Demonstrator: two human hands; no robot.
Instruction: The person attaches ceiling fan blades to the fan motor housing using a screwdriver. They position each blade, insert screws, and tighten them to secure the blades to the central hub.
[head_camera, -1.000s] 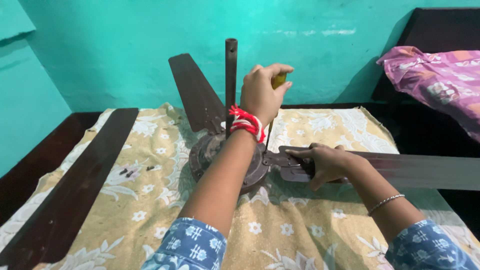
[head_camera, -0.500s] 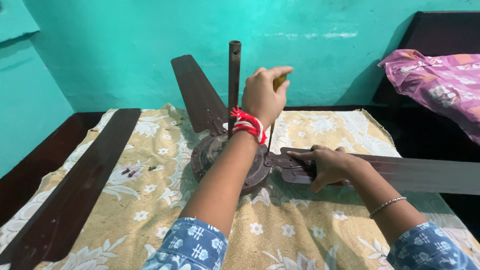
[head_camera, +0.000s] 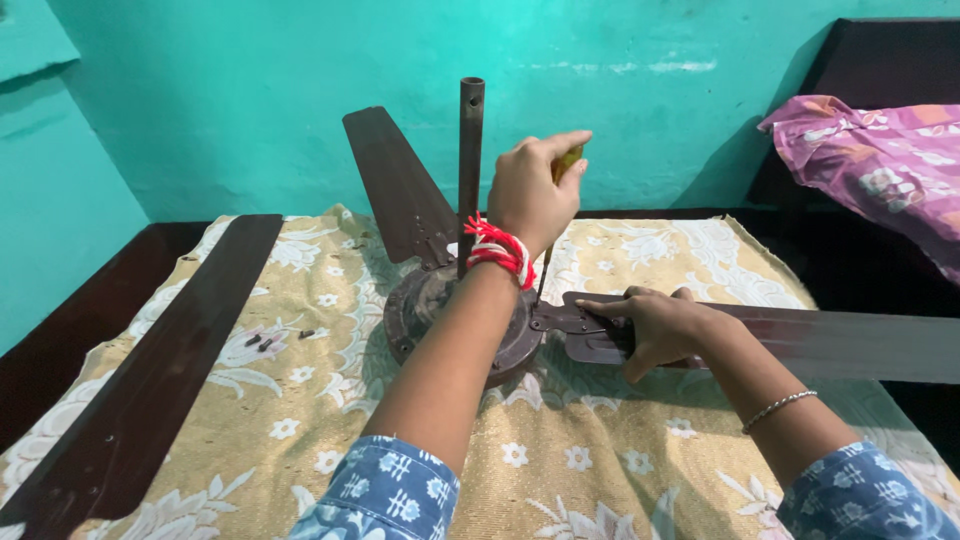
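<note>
A dark brown ceiling fan lies on a yellow flowered cloth (head_camera: 620, 460), its round motor (head_camera: 415, 310) at the centre and its downrod (head_camera: 470, 150) standing upright. My left hand (head_camera: 530, 190), with red and white thread at the wrist, is shut on a yellow-handled screwdriver (head_camera: 566, 160). The screwdriver's shaft points down at the bracket where a blade meets the motor. My right hand (head_camera: 655, 325) presses flat on the root of that blade (head_camera: 850, 340), which runs off to the right.
A second blade (head_camera: 395, 185) sticks up and back from the motor. A loose blade (head_camera: 160, 370) lies along the cloth's left side, with small dark screws (head_camera: 262, 342) beside it. A pink patterned blanket (head_camera: 880, 160) lies at the far right, and a turquoise wall stands behind.
Both hands stay in place on the screwdriver and the blade. Only the view has shifted slightly.
</note>
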